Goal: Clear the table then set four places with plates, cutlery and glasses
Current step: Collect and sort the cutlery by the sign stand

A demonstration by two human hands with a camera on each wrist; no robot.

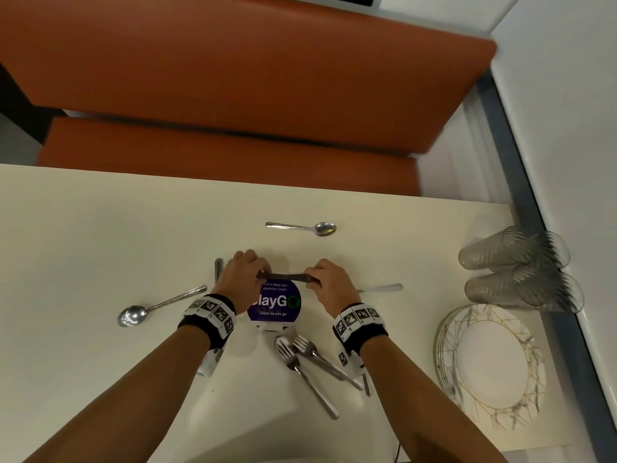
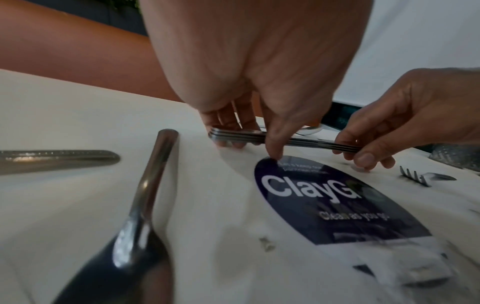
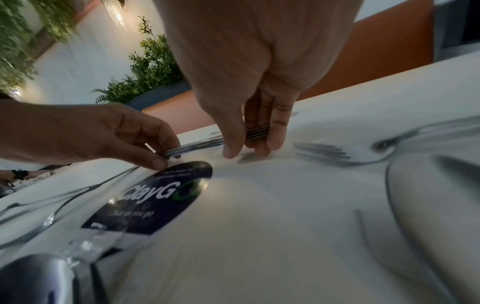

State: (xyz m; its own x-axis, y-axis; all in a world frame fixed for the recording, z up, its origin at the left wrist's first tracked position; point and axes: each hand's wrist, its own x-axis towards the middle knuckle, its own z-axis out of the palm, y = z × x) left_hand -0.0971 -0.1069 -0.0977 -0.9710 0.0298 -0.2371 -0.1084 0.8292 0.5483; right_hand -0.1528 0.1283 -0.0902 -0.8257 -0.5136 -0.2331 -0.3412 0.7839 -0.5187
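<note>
Evenly lit from overhead, with soft shadows on the cream table (image 1: 100,235). Blurred and stretched in both wrist views; glare across the round purple sticker (image 3: 166,195).

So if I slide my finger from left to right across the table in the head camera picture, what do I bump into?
Big spoon → left hand → bundle of knives held between both hands → right hand → lone knife handle → stack of plates with glasses lying beyond it.

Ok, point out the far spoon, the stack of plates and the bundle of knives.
far spoon (image 1: 325,228), head view, on its bowl.
stack of plates (image 1: 485,349), head view, top plate's centre.
bundle of knives (image 2: 298,140), left wrist view, mid-length between both hands.
</note>
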